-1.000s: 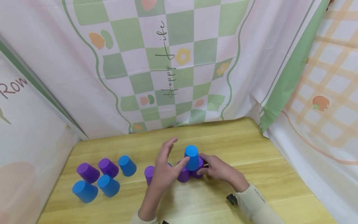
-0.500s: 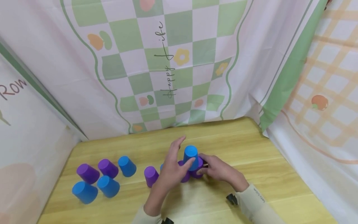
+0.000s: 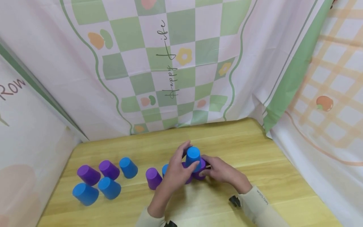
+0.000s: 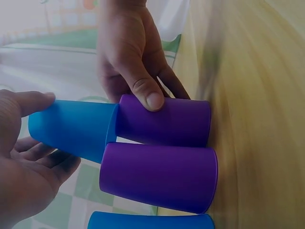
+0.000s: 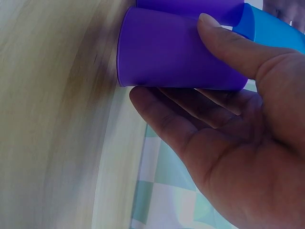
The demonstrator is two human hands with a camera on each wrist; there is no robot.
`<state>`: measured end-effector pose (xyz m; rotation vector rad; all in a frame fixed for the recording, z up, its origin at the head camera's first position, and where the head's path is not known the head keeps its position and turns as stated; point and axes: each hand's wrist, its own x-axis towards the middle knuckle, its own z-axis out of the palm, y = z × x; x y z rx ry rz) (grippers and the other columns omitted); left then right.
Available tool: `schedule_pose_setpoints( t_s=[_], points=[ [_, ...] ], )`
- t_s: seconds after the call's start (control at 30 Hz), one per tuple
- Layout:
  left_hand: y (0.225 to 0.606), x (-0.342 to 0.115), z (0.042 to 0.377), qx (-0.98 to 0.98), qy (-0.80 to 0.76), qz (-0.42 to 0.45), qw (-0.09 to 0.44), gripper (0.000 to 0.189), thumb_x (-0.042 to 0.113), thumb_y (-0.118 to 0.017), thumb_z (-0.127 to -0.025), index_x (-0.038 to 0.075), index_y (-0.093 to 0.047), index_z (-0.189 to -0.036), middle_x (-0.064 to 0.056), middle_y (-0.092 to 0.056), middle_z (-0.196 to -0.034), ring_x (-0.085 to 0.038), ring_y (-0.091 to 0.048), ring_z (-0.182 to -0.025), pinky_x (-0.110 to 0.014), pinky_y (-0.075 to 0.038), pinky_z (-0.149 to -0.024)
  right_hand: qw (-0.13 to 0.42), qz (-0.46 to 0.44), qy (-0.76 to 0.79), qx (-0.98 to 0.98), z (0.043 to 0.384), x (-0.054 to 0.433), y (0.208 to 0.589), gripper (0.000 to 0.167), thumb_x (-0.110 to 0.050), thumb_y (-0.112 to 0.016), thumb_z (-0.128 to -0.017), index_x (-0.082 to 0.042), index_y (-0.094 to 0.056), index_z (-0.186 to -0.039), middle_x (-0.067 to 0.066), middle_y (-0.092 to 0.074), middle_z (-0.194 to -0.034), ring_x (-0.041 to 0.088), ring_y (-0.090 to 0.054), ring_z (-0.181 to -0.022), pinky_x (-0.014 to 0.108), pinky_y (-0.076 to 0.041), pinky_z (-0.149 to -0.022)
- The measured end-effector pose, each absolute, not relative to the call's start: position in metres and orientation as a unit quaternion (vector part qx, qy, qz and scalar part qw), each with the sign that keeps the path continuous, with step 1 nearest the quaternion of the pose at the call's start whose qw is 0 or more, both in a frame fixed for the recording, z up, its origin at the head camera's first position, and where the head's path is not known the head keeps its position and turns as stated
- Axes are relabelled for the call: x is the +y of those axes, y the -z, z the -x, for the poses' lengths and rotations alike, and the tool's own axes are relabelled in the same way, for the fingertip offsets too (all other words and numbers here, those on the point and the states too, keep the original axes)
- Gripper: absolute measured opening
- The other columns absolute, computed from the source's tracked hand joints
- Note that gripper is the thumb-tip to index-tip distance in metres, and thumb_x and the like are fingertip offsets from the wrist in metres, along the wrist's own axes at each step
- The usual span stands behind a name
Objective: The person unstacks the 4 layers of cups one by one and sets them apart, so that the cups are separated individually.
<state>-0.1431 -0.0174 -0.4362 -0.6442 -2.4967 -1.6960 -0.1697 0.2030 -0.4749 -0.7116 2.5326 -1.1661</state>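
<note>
An upside-down blue cup (image 3: pixel 193 156) stands on top of two purple cups side by side. My left hand (image 3: pixel 177 171) holds that blue cup from the left, its thumb on the near side and its fingers round the far side. With thumb and fingers, my right hand (image 3: pixel 222 171) holds the right-hand purple cup (image 5: pixel 176 50) of the pair. In the left wrist view the other purple cup (image 4: pixel 157 176) shows beside it, and a second blue cup (image 4: pixel 150 221) stands next to that one. From the head camera, my left hand partly hides these two.
Left of my left hand stands another upside-down purple cup (image 3: pixel 154 178). Farther left on the wooden table (image 3: pixel 227 208) stand several cups, including a purple cup (image 3: pixel 89 175) and a blue cup (image 3: pixel 86 194). Printed cloth (image 3: pixel 181 78) hangs behind and at both sides.
My left hand has moved right and closed round the top blue cup, uncovering more of the purple cup to its left. My right hand stays at its purple cup.
</note>
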Motion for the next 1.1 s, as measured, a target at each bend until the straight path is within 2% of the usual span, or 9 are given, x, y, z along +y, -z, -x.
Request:
schedule_pose_setpoints(
  t_s=[0.23,0.53,0.8,1.1],
  points=[
    [0.438,-0.017,0.143,-0.801,0.564,0.198,0.017,0.063,0.018,-0.075,-0.1,0.013,-0.045,-0.155,-0.01,-0.054,-0.154,-0.03,-0.052,-0.145,-0.05,-0.047,-0.119,0.136,0.241,0.404,0.872,0.17,0.203,0.475,0.038,-0.016,-0.072,-0.1,-0.006,-0.061,-0.135,0.012,-0.073,-0.126,0.034,-0.071,-0.119,0.049,-0.061,-0.101],
    [0.44,-0.019,0.143,-0.798,0.569,0.197,0.025,0.06,0.016,-0.075,-0.099,0.01,-0.048,-0.152,-0.01,-0.057,-0.151,-0.03,-0.054,-0.143,-0.048,-0.049,-0.118,0.135,0.238,0.404,0.873,0.168,0.203,0.476,0.04,-0.015,-0.071,-0.101,-0.007,-0.06,-0.139,0.012,-0.073,-0.127,0.035,-0.071,-0.12,0.048,-0.061,-0.101],
    [0.437,-0.024,0.138,-0.795,0.58,0.175,0.013,0.057,0.022,-0.075,-0.1,0.019,-0.049,-0.15,-0.007,-0.058,-0.151,-0.03,-0.053,-0.144,-0.051,-0.048,-0.119,0.143,0.229,0.408,0.872,0.17,0.203,0.477,0.04,-0.013,-0.071,-0.1,-0.008,-0.06,-0.139,0.012,-0.072,-0.129,0.034,-0.07,-0.122,0.049,-0.06,-0.104],
    [0.431,-0.033,0.132,-0.8,0.574,0.172,0.027,0.06,0.016,-0.076,-0.099,0.012,-0.048,-0.151,-0.009,-0.056,-0.152,-0.031,-0.053,-0.144,-0.051,-0.047,-0.119,0.152,0.216,0.416,0.87,0.171,0.202,0.475,0.034,-0.013,-0.072,-0.1,-0.014,-0.063,-0.133,0.006,-0.073,-0.124,0.032,-0.07,-0.121,0.05,-0.06,-0.103]
  ],
)
